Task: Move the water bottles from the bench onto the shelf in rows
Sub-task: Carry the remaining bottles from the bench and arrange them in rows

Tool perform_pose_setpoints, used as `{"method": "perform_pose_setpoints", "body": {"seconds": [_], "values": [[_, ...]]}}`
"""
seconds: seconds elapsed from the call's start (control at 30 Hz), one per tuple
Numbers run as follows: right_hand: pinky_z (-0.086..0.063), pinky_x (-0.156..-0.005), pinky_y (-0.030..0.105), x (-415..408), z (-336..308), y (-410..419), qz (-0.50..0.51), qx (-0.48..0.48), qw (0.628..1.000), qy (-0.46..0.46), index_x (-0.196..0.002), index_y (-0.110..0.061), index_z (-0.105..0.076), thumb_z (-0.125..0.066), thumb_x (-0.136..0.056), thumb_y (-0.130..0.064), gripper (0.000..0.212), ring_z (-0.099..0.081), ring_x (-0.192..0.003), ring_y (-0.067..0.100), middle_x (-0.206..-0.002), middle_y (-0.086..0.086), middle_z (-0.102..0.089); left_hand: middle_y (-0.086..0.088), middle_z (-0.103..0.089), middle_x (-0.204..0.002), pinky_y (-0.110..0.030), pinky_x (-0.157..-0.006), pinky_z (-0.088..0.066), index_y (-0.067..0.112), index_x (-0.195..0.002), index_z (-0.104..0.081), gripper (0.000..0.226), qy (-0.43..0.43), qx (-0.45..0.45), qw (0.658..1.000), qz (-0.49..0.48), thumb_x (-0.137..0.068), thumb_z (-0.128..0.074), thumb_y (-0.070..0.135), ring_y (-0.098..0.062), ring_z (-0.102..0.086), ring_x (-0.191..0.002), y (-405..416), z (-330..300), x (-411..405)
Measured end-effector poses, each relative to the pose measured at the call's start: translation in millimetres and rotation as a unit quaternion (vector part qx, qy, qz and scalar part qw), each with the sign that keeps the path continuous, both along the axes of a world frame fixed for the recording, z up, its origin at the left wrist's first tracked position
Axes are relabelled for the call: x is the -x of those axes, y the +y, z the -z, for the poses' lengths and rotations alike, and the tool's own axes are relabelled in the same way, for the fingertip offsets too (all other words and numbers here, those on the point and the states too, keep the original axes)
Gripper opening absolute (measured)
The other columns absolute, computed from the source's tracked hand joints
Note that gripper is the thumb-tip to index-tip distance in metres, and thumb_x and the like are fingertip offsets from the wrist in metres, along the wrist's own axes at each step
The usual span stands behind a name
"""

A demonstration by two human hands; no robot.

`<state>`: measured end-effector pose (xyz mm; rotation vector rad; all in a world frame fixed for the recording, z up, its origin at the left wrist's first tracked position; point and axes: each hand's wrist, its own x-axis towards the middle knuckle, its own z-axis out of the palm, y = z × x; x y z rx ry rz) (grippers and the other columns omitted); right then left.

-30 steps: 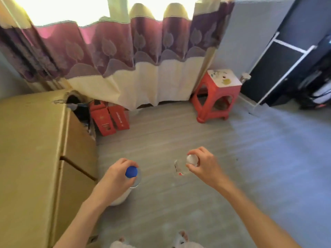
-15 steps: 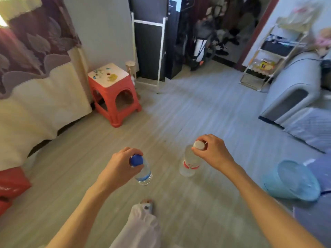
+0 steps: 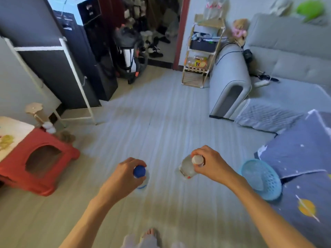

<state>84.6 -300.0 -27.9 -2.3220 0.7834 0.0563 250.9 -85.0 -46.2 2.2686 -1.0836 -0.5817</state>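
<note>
Down at the bottom edge, a bare foot (image 3: pixel 150 233) shows on the pale plank floor (image 3: pixel 161 122), and both arms reach out above it. The left hand (image 3: pixel 123 178) is wrapped around the neck of the blue-capped bottle (image 3: pixel 141 176), fingers closed tight just under the cap, the bottle hanging over the floor. To the right of that bottle, a gap apart, the right hand (image 3: pixel 210 167) is clamped on the neck of the white-capped bottle (image 3: pixel 189 167), which tilts with its clear body swinging toward the blue-capped one. The two hands are held apart, one bottle each.

Right of the white-capped bottle, a light blue basket (image 3: pixel 259 178) sits on the floor, touching the edge of a blue space-print bedcover (image 3: pixel 300 158). Well to the left of the blue-capped bottle stands a red plastic stool (image 3: pixel 41 163) with a white top.

Farther out from the bottles, beyond the basket, a grey sofa (image 3: pixel 231 83) shows its armrest. Just beside that armrest on the left stands a light wooden shelf (image 3: pixel 200 56), tiers cluttered, details too blurred to read. Beyond the stool, a white-framed dark panel (image 3: pixel 53 68) leans against the wall.
</note>
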Motion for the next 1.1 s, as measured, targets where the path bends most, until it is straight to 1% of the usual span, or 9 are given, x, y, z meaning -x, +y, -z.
{"method": "perform_pose_setpoints", "body": {"seconds": [0.13,0.23,0.33,0.43,0.57,0.8,0.93,1.03,1.1], "values": [[-0.037,-0.072,0.017,-34.0,-6.5,-86.7,0.036,0.005,0.999,-0.019,-0.096,-0.019,-0.063,-0.059,-0.073,-0.005,0.028,-0.052,-0.089,0.014,-0.099,-0.002,-0.053,0.009,-0.056,-0.094,-0.004,-0.062,-0.034,0.020,-0.100,-0.063,0.028,-0.017,0.001,0.999,0.033,-0.074,-0.067,0.010,-0.001,-0.051,-0.072,-101.8,-16.1,-55.3],[-0.035,-0.072,0.015,-59.0,-6.0,-156.1,0.043,0.018,0.999,-0.024,-0.097,-0.021,-0.064,-0.058,-0.073,-0.005,0.029,-0.051,-0.086,0.011,-0.097,-0.004,-0.054,0.012,-0.056,-0.090,-0.003,-0.058,-0.035,0.024,-0.102,-0.062,0.030,-0.032,0.005,0.999,0.027,-0.074,-0.066,0.011,0.005,-0.049,-0.070,-180.0,-27.6,-90.9],[-0.038,-0.071,0.018,-83.2,-6.4,-231.4,0.035,0.019,0.999,-0.030,-0.097,-0.023,-0.064,-0.059,-0.072,-0.007,0.030,-0.049,-0.073,0.001,-0.096,-0.006,-0.054,0.016,-0.053,-0.076,0.000,-0.055,-0.036,0.022,-0.100,-0.064,0.031,-0.023,0.016,1.000,0.000,-0.072,-0.066,0.010,-0.001,-0.050,-0.064,-259.7,-36.0,-120.6],[-0.041,-0.072,0.019,-111.6,-9.8,-311.7,0.024,0.027,0.998,-0.043,-0.096,-0.025,-0.064,-0.058,-0.072,-0.009,0.029,-0.049,-0.075,-0.001,-0.094,-0.009,-0.055,0.011,-0.055,-0.068,-0.005,-0.052,-0.038,0.025,-0.098,-0.063,0.031,-0.020,0.015,0.999,-0.024,-0.070,-0.068,0.013,-0.004,-0.049,-0.061,-335.4,-37.8,-150.8],[-0.036,-0.070,0.010,-157.4,-26.0,-416.4,0.012,0.053,0.996,-0.076,-0.098,-0.020,-0.066,-0.059,-0.073,-0.007,0.029,-0.048,-0.076,-0.001,-0.091,-0.007,-0.057,0.006,-0.058,-0.067,-0.006,-0.051,-0.034,0.026,-0.098,-0.061,0.031,-0.017,0.011,0.999,-0.034,-0.070,-0.069,0.017,-0.005,-0.051,-0.062,-432.7,-46.6,-190.0],[-0.034,-0.075,0.004,-244.2,-40.8,-574.2,0.049,0.100,0.984,-0.137,-0.098,-0.011,-0.066,-0.064,-0.070,0.000,0.030,-0.053,-0.083,0.010,-0.089,-0.006,-0.057,-0.004,-0.063,-0.068,-0.006,-0.054,-0.037,0.027,-0.092,-0.062,0.027,-0.008,0.062,0.996,-0.065,-0.069,-0.074,0.018,-0.007,-0.053,-0.061,-584.8,-64.1,-270.7],[-0.038,-0.078,0.015,-296.9,-38.6,-655.0,0.065,0.098,0.983,-0.144,-0.101,-0.012,-0.065,-0.065,-0.072,-0.002,0.030,-0.052,-0.080,0.007,-0.093,-0.008,-0.057,0.000,-0.062,-0.064,-0.007,-0.055,-0.038,0.026,-0.088,-0.063,0.026,0.000,0.083,0.996,-0.045,-0.068,-0.075,0.018,-0.008,-0.053,-0.057,-672.6,-60.1,-325.8],[-0.037,-0.075,0.011,-340.9,-33.0,-715.4,0.065,0.081,0.985,-0.136,-0.103,-0.015,-0.065,-0.066,-0.075,-0.006,0.029,-0.052,-0.075,-0.004,-0.093,-0.011,-0.057,0.003,-0.061,-0.063,-0.005,-0.056,-0.039,0.028,-0.086,-0.062,0.024,0.005,0.088,0.996,-0.027,-0.068,-0.076,0.020,-0.008,-0.053,-0.056,-737.8,-55.9,-376.7],[-0.039,-0.072,0.007,-373.1,-33.0,-757.2,0.073,0.073,0.986,-0.130,-0.104,-0.018,-0.065,-0.066,-0.077,-0.010,0.028,-0.053,-0.074,-0.005,-0.093,-0.011,-0.058,0.000,-0.063,-0.065,-0.007,-0.057,-0.039,0.031,-0.084,-0.061,0.024,0.008,0.090,0.996,-0.010,-0.068,-0.076,0.020,-0.010,-0.053,-0.057,-782.9,-58.0,-413.9]]}}
